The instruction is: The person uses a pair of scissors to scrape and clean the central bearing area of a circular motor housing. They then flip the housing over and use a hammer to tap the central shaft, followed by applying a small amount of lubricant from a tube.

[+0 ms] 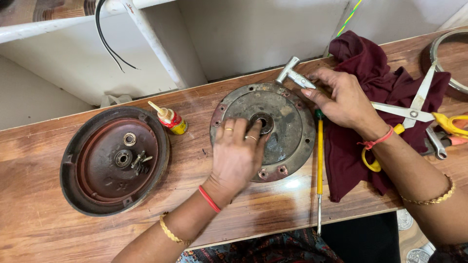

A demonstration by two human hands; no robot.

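Observation:
A round grey metal cover plate lies flat on the wooden table, with a dark bearing hole at its centre. My left hand rests palm down on the plate, its fingertips at the edge of that hole. My right hand grips a small silver metal tool at the plate's far rim. A second, reddish-brown round cover sits to the left, with a bearing, a ring and screws inside it.
A small oil bottle stands between the two covers. A yellow-handled screwdriver lies right of the plate, beside a maroon cloth. Scissors, pliers and a metal ring lie at the right. Black wires hang behind.

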